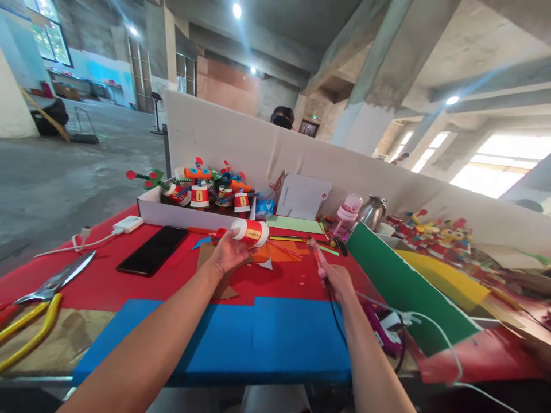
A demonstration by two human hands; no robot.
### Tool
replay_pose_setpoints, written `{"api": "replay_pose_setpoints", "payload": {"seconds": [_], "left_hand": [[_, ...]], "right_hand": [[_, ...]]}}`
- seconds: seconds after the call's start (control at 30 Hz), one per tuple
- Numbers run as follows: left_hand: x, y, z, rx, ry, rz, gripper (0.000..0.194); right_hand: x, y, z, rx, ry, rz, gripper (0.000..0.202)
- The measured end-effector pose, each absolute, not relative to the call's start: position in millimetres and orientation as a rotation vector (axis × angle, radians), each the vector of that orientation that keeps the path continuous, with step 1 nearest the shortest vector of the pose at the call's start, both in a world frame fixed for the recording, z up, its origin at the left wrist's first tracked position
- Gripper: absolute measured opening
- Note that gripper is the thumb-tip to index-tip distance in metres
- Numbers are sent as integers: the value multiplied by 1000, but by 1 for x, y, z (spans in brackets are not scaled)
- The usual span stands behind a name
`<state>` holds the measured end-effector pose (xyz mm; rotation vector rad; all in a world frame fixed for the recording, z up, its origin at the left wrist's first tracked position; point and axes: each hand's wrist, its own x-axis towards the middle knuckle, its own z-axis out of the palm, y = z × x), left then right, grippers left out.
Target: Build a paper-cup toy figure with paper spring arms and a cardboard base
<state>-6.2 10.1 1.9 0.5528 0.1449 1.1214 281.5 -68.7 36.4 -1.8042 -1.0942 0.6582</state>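
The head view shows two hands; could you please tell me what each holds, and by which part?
The left hand holds a cup by its lower left side; the right hand holds a pink tool by its near end.

No text is legible: print on the paper cup [252, 233] in the left fingers [244, 252] and the white panel [301, 196] beyond them is too small.

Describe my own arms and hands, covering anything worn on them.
Both the left hand and the right hand are ungloved, with five-fingered human shapes. No watch or bracelet shows at either wrist. The left forearm and right forearm are bare to the picture's edge, with no sleeve in view and no clear markings. Rings would be too small to tell.
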Motion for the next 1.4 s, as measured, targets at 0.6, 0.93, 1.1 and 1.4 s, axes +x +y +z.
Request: {"api": "replay_pose_setpoints", "payload": {"seconds": [0.6,0.93,1.1,1.4], "left_hand": [[-22,14,-2,676,71,1084,45],[-34,16,-4,713,52,1016,51],[-38,18,-6,713,103,1020,54],[-36,19,-4,735,103,975,44]], "right_hand": [[206,-91,34,-961,-834,1486,26],[205,-59,51,-901,-860,1250,36],[179,-42,81,-866,-966,1080,39],[186,-70,86,-1177,-1215,922,45]]}}
